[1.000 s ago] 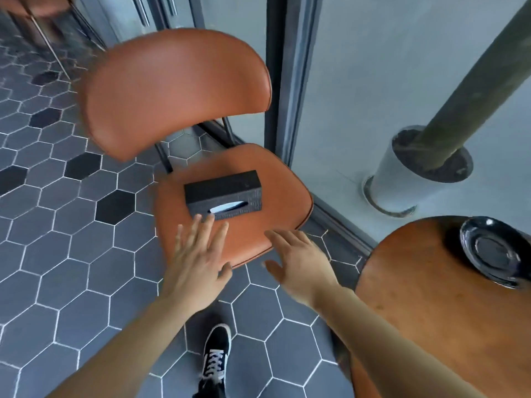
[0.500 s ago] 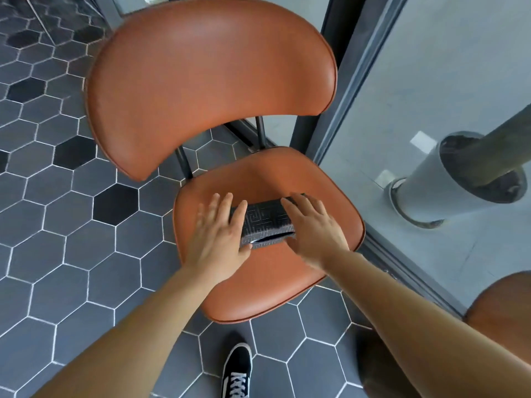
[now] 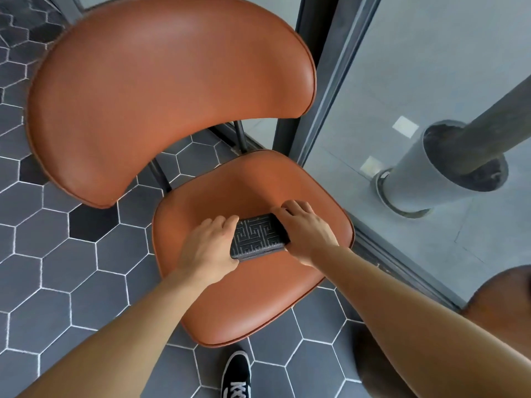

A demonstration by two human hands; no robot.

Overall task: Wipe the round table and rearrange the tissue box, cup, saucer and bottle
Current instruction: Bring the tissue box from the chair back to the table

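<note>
At the far left lay a floor [image 3: 57, 268] of grey and black hexagonal tiles with pale grout lines. Above it curved the orange backrest [image 3: 166, 90] of a chair, its dark frame rods running down toward the seat [image 3: 250, 297]. The left hand [image 3: 208, 248] was clamped against the left end of the tissue box [image 3: 260, 235], fingers curled over its far edge and thumb at the near side. The box itself, dark with a maze-like pattern on top, sat on the orange seat between both hands; whether it was touching the leather or just lifted could not be told. The right hand [image 3: 306, 229] gripped the box's right end in the same way. Below the seat a black shoe [image 3: 237, 374] with white laces showed. Farther right stood a dark window frame [image 3: 324, 81], a grey planter [image 3: 431, 173] beyond the glass, and the round table [image 3: 502, 294] edge at the lower right.
</note>
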